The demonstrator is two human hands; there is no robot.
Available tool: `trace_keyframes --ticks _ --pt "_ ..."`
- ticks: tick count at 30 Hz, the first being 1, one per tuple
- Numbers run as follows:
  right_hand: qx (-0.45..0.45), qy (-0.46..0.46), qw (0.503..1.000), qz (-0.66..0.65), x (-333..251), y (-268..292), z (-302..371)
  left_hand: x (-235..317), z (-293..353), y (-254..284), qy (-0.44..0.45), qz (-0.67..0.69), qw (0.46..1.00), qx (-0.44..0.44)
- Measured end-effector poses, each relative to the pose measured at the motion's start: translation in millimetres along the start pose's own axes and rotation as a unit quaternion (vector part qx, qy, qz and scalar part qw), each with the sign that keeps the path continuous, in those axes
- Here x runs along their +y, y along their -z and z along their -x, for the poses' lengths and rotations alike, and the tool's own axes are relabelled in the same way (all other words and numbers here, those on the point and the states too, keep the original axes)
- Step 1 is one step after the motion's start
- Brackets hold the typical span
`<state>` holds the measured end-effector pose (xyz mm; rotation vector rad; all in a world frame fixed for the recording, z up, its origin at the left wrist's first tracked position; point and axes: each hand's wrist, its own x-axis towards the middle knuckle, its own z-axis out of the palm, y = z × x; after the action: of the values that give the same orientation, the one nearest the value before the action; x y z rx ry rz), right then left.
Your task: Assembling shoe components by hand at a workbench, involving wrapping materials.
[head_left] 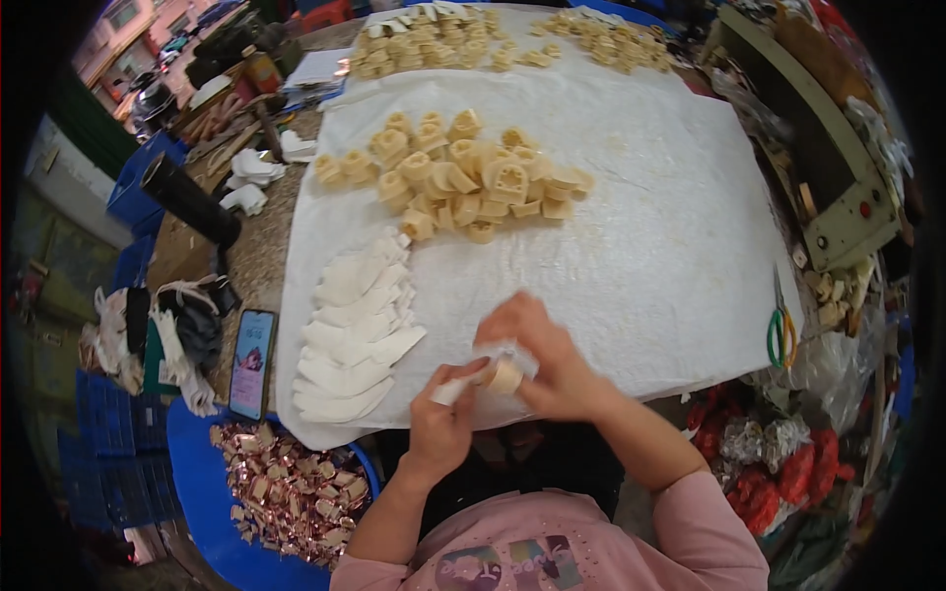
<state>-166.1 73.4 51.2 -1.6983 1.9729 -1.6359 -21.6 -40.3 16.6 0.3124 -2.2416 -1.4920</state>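
At the table's front edge my left hand (pixel 443 422) is closed, its thumb and fingers pinching a white cut piece of thin sheet (pixel 453 391). Beside those fingertips is a small cream block (pixel 506 377), shaped like a shoe heel, between my two hands. My right hand (pixel 544 357) curls over the block from the right, its fingers blurred by motion, with white sheet showing under them. Left of my hands lies a fanned row of overlapping white cut pieces (pixel 347 340). Farther back sits a loose heap of cream heel-shaped blocks (pixel 463 182).
White sheeting (pixel 650 227) covers the table; more cream blocks (pixel 424 39) lie along its far edge. Green-handled scissors (pixel 781 337) are at the right edge. On the left are a phone (pixel 252 362), a dark cylinder (pixel 192 200) and a blue basin (pixel 202 492) of shiny pinkish pieces.
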Motion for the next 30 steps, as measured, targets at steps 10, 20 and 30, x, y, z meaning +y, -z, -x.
trace_keyframes --ticks 10,20,30 --pt "0.268 -0.391 0.866 0.157 177.3 110.0 -43.7 -29.3 2.3 -9.1 -0.035 0.008 0.997 0.075" --pt "0.154 -0.356 0.915 -0.109 132.5 69.8 -64.4 -26.0 -1.5 -12.2 -0.038 -0.017 0.998 0.046" --pt "0.099 -0.116 0.950 0.271 80.0 16.6 -26.3 -27.2 -0.1 -11.4 -0.035 -0.004 0.998 0.057"
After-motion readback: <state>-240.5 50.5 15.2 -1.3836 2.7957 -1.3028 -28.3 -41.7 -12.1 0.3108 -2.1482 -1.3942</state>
